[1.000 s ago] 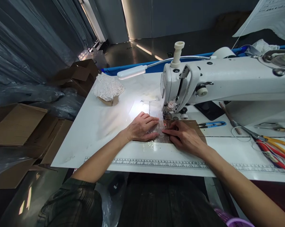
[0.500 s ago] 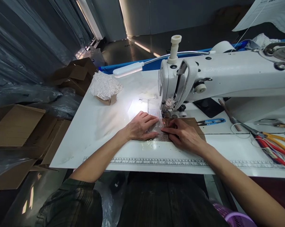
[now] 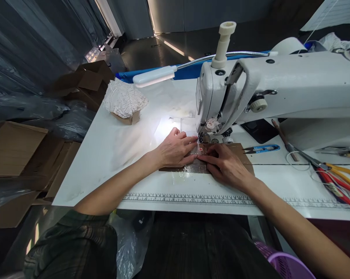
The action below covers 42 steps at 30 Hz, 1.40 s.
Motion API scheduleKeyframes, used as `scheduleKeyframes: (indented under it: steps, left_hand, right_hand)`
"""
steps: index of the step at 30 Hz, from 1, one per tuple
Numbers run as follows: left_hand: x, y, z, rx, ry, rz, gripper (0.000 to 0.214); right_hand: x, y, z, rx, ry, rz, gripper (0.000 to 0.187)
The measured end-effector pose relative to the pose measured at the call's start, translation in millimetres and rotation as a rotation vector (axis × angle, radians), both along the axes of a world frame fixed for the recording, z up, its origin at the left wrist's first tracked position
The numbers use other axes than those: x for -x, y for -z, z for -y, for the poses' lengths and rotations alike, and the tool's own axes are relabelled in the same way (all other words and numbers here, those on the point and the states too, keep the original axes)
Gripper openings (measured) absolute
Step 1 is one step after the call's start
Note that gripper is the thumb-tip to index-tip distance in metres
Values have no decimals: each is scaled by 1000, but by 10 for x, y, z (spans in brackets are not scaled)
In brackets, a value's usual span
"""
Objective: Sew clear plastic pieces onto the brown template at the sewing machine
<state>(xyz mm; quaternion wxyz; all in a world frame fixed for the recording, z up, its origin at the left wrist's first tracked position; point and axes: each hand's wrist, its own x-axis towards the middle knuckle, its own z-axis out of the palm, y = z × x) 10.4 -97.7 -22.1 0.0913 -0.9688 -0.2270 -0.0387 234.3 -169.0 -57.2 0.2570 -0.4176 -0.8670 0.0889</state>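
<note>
A clear, glossy sheet (image 3: 196, 166) with a small red mark lies over a flat brown piece (image 3: 238, 158), just in front of the needle area of the white sewing machine (image 3: 211, 93). My left hand (image 3: 177, 149) rests on the sheet with its fingers stretched out, their tips close to the presser foot (image 3: 203, 138). Opposite it, my right hand (image 3: 225, 164) has curled fingers, with thumb and forefinger pinching at the sheet's right part. The fingertips of both hands nearly meet. Part of the sheet is hidden under my hands.
Blue thread snips (image 3: 262, 149), red-handled scissors (image 3: 334, 186) and a dark flat object (image 3: 259, 131) lie to the right. White lace (image 3: 125, 99) sits at the back left. A lamp (image 3: 154, 76) hangs above the table, and a printed ruler (image 3: 192, 199) runs along its front edge.
My left fingers have stretched up and right toward the presser foot, and brown material now shows below that hand. My right hand stays nearly in place. The view has shifted slightly.
</note>
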Motion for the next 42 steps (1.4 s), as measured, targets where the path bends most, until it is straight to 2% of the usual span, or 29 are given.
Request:
scheduleKeyframes:
  steps: [5, 12, 21, 42]
  left_hand:
    - [-18, 37, -63, -1, -27, 31, 45]
    - [-5, 106, -73, 68, -66, 73, 53]
    - [7, 134, -67, 122, -81, 155, 49]
    - [16, 153, -35, 181, -98, 156, 51]
  right_hand:
    - [-15, 25, -67, 14, 50, -36, 33]
    - [-21, 32, -76, 57, 92, -11, 32]
    - [-20, 29, -64, 60, 92, -10, 31]
    - [-20, 48, -57, 29, 80, -29, 31]
